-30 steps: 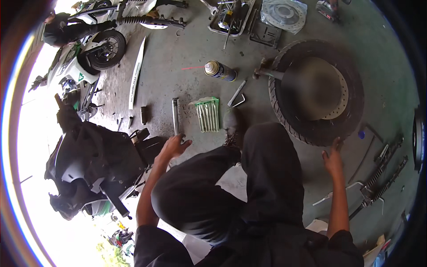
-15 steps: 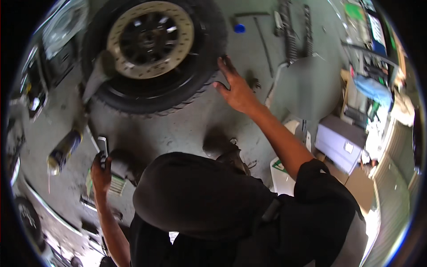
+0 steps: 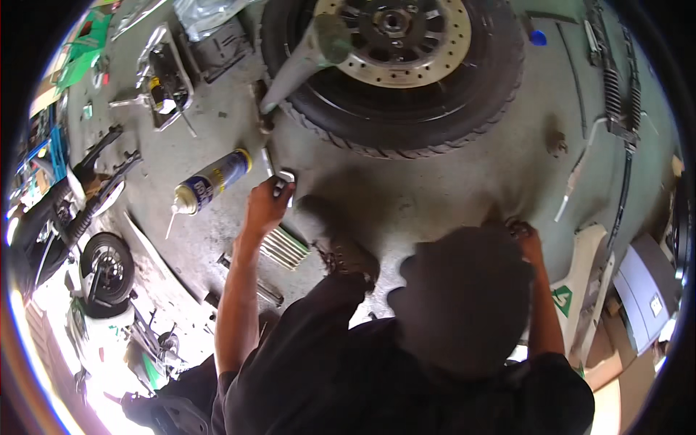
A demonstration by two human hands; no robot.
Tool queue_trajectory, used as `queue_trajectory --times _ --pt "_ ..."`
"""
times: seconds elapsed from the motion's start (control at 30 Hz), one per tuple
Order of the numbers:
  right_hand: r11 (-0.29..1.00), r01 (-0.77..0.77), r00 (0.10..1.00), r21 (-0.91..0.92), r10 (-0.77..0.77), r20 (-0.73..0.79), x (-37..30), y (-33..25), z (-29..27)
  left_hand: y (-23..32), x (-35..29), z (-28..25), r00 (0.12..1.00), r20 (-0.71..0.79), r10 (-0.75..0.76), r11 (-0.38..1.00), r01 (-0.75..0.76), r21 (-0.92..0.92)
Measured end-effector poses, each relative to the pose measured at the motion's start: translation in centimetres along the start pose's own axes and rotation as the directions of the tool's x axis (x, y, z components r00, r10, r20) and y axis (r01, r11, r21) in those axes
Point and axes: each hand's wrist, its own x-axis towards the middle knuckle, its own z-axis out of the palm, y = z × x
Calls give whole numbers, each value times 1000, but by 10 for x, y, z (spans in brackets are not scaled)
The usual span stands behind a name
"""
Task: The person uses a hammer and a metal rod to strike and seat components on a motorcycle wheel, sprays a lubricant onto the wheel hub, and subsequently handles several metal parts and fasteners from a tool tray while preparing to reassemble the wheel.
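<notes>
My left hand point(image 3: 267, 208) is closed, its fingertips pinching a small bent silver metal tool point(image 3: 288, 178) low over the floor. Beside that hand lies a spray can point(image 3: 214, 181) with a thin straw. Close by is a green holder with a row of metal rods point(image 3: 285, 249). My right hand point(image 3: 527, 239) is by my right knee point(image 3: 467, 297), partly hidden behind it, its fingers curled; what they hold, if anything, I cannot make out. A wheel with a black tyre point(image 3: 406, 138) lies flat ahead, brake disc point(image 3: 406, 76) up. A grey-green funnel-shaped piece point(image 3: 308, 61) leans over its left edge.
A hammer-like tool point(image 3: 262, 109) lies left of the tyre. Shock absorbers point(image 3: 610, 87), a T-shaped bar point(image 3: 571, 72) and a blue cap point(image 3: 538, 38) lie right. A white panel point(image 3: 580, 275) and lilac box point(image 3: 649, 283) stand at lower right; motorcycle parts fill the left.
My right hand has left the tyre's edge and come back beside my right knee. My left hand has closed at the silver tool. The view has swung left, so everything appears farther right.
</notes>
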Motion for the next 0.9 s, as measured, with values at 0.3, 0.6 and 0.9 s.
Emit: queue_trajectory --times 0.3,0.6,0.9 --pt "949 178 956 -259 -230 -183 -2 -196 0 -16 8 22 992 -49 -115 976 122 178" --pt "748 474 880 -465 -393 265 -47 -374 63 -7 12 16 998 -2 -67 922 62 382" --pt "804 438 857 -402 -239 457 -73 -375 123 -23 -10 24 992 -126 9 993 6 114"
